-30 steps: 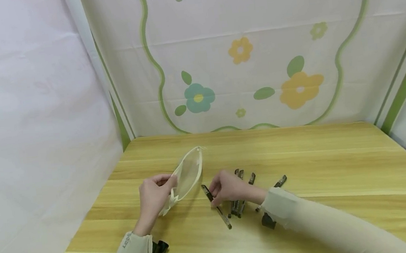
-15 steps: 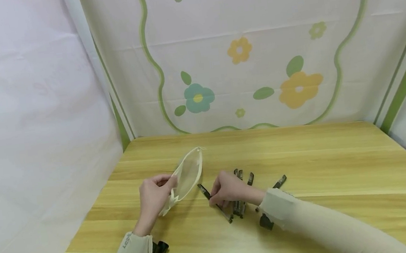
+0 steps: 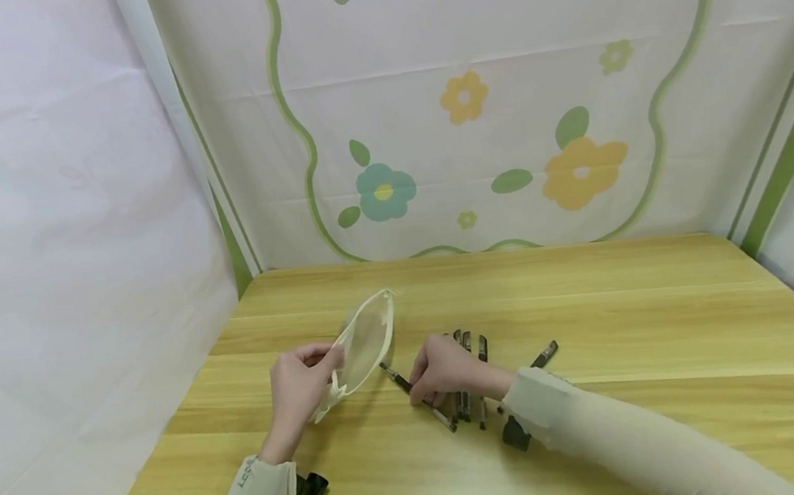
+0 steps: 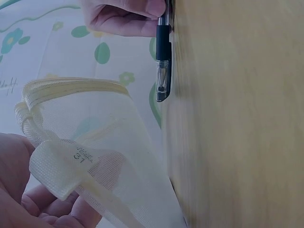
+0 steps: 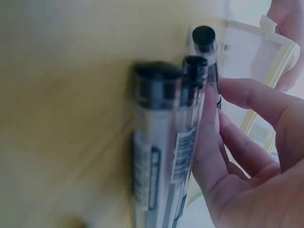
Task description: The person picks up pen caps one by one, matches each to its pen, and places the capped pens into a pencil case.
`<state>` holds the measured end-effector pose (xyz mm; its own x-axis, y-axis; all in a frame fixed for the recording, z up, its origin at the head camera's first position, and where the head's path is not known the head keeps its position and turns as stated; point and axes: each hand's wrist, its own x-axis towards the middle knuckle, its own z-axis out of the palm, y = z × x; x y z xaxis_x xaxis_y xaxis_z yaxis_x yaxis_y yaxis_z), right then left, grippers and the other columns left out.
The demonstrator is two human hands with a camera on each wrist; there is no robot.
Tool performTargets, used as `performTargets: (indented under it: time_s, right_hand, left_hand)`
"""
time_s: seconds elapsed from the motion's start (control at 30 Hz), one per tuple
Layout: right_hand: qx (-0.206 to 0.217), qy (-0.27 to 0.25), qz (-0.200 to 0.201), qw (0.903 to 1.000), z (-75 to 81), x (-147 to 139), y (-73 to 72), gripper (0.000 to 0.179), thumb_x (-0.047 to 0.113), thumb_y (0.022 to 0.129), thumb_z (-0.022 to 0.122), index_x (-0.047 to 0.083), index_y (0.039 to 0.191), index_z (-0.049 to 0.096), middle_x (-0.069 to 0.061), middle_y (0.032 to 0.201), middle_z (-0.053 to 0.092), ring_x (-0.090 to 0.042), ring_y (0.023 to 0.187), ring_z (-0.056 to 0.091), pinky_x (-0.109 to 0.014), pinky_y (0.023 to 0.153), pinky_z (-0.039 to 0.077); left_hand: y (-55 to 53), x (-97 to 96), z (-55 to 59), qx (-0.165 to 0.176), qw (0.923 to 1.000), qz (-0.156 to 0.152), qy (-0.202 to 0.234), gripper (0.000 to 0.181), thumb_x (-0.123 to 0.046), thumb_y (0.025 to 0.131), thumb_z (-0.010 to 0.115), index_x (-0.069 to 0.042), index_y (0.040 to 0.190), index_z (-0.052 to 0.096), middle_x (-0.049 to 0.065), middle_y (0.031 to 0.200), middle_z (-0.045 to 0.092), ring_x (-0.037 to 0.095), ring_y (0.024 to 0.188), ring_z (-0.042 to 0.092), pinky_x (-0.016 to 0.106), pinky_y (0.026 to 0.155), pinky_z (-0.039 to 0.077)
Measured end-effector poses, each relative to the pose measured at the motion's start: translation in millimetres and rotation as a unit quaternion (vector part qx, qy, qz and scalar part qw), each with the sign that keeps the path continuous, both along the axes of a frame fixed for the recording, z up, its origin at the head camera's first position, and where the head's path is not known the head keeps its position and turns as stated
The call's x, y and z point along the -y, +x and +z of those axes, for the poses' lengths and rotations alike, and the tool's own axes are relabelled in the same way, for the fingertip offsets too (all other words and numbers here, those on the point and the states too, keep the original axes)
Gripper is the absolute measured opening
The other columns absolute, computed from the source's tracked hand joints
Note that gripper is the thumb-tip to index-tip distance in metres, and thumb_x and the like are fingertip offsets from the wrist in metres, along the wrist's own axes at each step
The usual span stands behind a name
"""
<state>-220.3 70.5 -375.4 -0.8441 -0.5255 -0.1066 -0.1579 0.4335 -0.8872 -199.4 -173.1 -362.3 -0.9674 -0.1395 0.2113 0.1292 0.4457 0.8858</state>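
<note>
In the head view, my left hand (image 3: 302, 385) grips the near edge of a cream mesh zip pouch (image 3: 369, 339), whose mouth gapes toward the right. A printed tag shows on the pouch (image 4: 109, 123) in the left wrist view. To its right, my right hand (image 3: 447, 368) pinches a capped gel pen (image 3: 395, 377) between thumb and fingers, slanting low over the table. Its clear cap end points at the pouch. Several similar pens (image 3: 465, 407) lie side by side under and behind the right hand. Two pens (image 5: 156, 128) show close up in the right wrist view.
Another pen (image 3: 546, 355) lies apart to the right, partly behind the right sleeve. The wooden table (image 3: 630, 294) runs back to a white flower-print cloth (image 3: 428, 130), with a white cloth (image 3: 77, 276) along the left side. Black wrist cameras (image 3: 312, 488) sit at both cuffs.
The pen in my right hand has swung so its cap end lies farther left, nearer the pouch. Behind the hand, the grouped pens have spread slightly. The left hand and pouch look unchanged.
</note>
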Motion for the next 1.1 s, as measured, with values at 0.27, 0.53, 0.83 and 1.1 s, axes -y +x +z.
performTargets:
  time_s: [0.27,0.53,0.83,1.1]
  right_hand:
    - [0.013,-0.012,-0.017,0.9997,-1.9,-4.7,1.5,0.007,-0.003,0.077,0.078,-0.004,0.084,0.075,-0.007,0.073,0.071,-0.025,0.058,0.068,-0.035,0.055,0.058]
    - [0.049,-0.054,-0.077,0.9944,0.7,-8.2,5.7,0.013,0.001,0.081,0.076,-0.006,0.092,0.074,-0.012,0.077,0.07,-0.025,0.064,0.068,-0.035,0.061,0.059]
    - [0.092,-0.096,-0.116,0.9844,3.4,-14.9,11.8,0.016,0.003,0.08,0.076,-0.005,0.094,0.073,-0.016,0.08,0.07,-0.026,0.067,0.069,-0.039,0.065,0.059]
    - [0.121,-0.162,-0.16,0.9662,9.8,-16.7,13.8,0.024,0.004,0.083,0.077,-0.008,0.102,0.07,-0.023,0.089,0.069,-0.024,0.07,0.07,-0.038,0.07,0.059]
  left_hand:
    - [0.4,-1.8,-2.1,-0.002,1.0,-0.002,-0.003,0.014,-0.02,0.089,0.075,-0.007,0.092,0.078,0.005,0.076,0.072,0.024,0.069,0.07,0.026,0.056,0.053]
    - [1.6,-1.6,-3.0,-0.003,1.0,-0.002,0.004,0.016,-0.021,0.09,0.075,-0.006,0.094,0.078,0.007,0.079,0.073,0.027,0.072,0.069,0.025,0.056,0.052]
    - [3.1,0.9,-2.8,0.002,1.0,0.004,-0.004,0.017,-0.022,0.09,0.074,-0.006,0.095,0.078,0.006,0.078,0.073,0.021,0.065,0.067,0.025,0.052,0.048]
    - [1.8,-0.6,-4.4,-0.004,0.9999,0.0,-0.01,0.016,-0.02,0.09,0.073,-0.005,0.095,0.078,0.005,0.077,0.072,0.019,0.06,0.065,0.025,0.048,0.047]
